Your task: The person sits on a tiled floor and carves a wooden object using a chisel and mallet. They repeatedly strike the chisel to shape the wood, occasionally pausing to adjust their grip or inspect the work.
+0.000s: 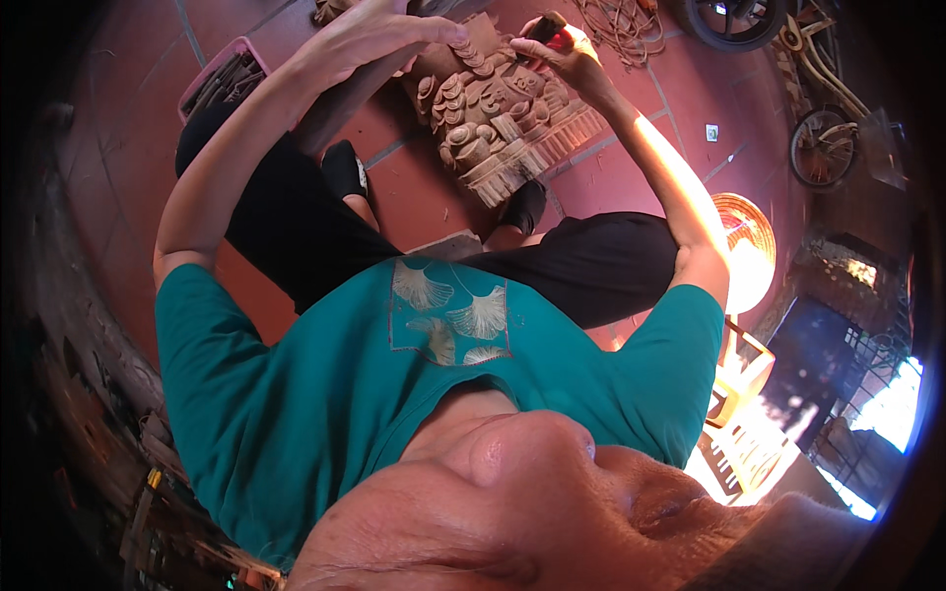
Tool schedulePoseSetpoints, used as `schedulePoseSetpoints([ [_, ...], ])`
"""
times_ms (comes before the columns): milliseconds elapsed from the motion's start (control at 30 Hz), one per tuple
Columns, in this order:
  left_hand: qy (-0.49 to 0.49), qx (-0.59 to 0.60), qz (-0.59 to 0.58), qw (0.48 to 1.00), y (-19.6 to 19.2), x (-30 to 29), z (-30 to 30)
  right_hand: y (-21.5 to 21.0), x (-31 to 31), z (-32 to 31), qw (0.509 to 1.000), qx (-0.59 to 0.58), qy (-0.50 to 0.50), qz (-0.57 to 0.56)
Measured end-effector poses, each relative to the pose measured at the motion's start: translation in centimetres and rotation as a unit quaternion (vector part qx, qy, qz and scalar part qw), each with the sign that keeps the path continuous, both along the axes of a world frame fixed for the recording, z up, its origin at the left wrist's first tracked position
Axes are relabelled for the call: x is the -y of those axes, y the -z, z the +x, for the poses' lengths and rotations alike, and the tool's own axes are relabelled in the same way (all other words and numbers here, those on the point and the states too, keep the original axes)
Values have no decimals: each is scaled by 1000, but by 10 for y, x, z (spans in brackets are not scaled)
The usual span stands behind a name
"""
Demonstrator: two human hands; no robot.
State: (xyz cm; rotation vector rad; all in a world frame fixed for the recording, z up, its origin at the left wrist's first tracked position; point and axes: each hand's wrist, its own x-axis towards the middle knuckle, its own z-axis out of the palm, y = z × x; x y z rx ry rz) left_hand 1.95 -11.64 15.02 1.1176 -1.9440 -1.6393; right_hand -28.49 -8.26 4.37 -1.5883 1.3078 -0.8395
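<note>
A brown wood carving (493, 113) lies in front of me, cut in deep relief with rounded, coin-like stacked shapes and a ridged edge. At its upper left, my left hand (370, 37) stretches its fingers out over the carving, with nothing visible in its grip. Below that hand a smooth wooden bar (350, 103) slants down toward my leg. My right hand (570, 57) is closed round a small dark object with a red part (548, 28), at the carving's upper right. Its exact kind is hidden by the fingers.
A pink basket of narrow tools (225, 79) stands at the left on red floor tiles. Coiled cord (623, 30) lies beyond my right hand. Wheels (824, 148) are farther right, with a woven hat (741, 236) and a wooden chair (744, 379) beside my right arm.
</note>
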Motion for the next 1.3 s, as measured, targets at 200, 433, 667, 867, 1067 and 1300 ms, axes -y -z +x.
schedulePoseSetpoints([
  [200, 19, -9, 10, 1000, 12, 1, 0, 25, 10, -3, 999, 36, -5, 25],
  [433, 39, 31, 20, 999, 8, -2, -8, 56, 17, -3, 995, 59, -79, -16],
  [667, 58, 14, -78, 995, 46, -4, -8, 58, 19, -2, 989, -7, -126, -82],
  [867, 28, 56, -187, 980, 25, -15, -16, 63, 11, -2, 986, -97, -89, -101],
  [1067, 69, 64, -320, 943, 83, -13, -17, 61, 12, 7, 990, -106, -65, -68],
  [1300, 45, 61, -287, 955, 76, -18, -18, 50, 6, 8, 993, -100, -55, -19],
])
